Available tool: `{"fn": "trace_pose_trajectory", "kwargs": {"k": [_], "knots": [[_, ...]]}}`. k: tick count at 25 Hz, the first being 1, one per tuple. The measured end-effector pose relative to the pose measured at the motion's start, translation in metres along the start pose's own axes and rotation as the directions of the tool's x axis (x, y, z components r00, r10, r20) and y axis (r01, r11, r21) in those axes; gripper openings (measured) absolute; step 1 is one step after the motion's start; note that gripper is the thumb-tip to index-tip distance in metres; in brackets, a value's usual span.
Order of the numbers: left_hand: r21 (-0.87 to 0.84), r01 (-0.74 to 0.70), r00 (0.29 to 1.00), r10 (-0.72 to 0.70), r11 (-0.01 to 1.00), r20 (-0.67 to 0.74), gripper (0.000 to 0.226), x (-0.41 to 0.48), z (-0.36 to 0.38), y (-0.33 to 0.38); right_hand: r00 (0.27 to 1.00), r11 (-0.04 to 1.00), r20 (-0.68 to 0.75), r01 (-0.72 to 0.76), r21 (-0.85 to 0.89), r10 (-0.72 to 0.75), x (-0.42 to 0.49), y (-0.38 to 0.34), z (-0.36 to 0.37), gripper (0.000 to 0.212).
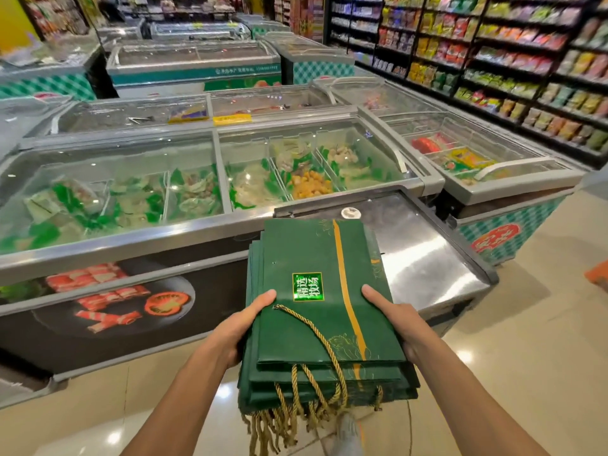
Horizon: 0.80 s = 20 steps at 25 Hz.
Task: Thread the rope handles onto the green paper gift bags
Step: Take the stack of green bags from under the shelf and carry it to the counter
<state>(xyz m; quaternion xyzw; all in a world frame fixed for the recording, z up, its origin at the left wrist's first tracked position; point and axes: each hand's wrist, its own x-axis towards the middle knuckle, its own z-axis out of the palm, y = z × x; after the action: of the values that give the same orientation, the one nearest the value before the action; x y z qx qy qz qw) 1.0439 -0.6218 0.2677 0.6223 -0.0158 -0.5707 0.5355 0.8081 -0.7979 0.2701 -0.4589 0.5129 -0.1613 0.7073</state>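
Observation:
I hold a flat stack of green paper gift bags [316, 291] in front of me, above the floor, its far end over a steel counter. The top bag has a gold stripe and a shiny green label. A gold rope handle [320, 337] runs from a hole near my left thumb across the top bag and down over the near edge. More gold ropes [279, 422] hang in a bunch below the stack. My left hand [241, 327] grips the stack's left edge, thumb on top. My right hand [393, 319] grips the right edge the same way.
A steel counter [424, 258] stands just beyond the stack. Glass-topped chest freezers [164, 192] with frozen food fill the left and middle. Shelves of packaged snacks [513, 60] line the right wall. A shiny tiled floor [526, 340] lies below, with a grey shoe [348, 436] under the stack.

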Motion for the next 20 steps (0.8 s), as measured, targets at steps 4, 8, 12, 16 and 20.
{"fn": "trace_pose_trajectory", "kwargs": {"k": [4,8,12,16,20], "knots": [[-0.066,-0.006,0.998,0.001,0.998,-0.068,0.069,0.066,0.023,0.036,0.997,0.999,0.076,-0.012,-0.045,0.016,0.089,-0.048,-0.008,0.060],[-0.139,0.004,0.986,-0.027,0.990,-0.166,0.071,0.121,0.051,0.068,0.988,0.992,0.142,-0.049,-0.113,0.065,0.175,-0.095,-0.015,0.058],[-0.192,-0.003,0.969,-0.045,0.981,-0.242,0.070,0.166,0.074,0.095,0.981,0.985,0.167,-0.071,-0.158,0.097,0.243,-0.120,-0.019,0.060],[-0.215,0.013,0.961,-0.072,0.977,-0.269,0.060,0.195,0.085,0.116,0.976,0.978,0.173,-0.101,-0.182,0.133,0.286,-0.129,-0.019,0.061],[-0.213,0.056,0.950,-0.117,0.976,-0.290,0.050,0.210,0.089,0.133,0.976,0.970,0.157,-0.116,-0.213,0.152,0.308,-0.134,-0.015,0.063]]}}
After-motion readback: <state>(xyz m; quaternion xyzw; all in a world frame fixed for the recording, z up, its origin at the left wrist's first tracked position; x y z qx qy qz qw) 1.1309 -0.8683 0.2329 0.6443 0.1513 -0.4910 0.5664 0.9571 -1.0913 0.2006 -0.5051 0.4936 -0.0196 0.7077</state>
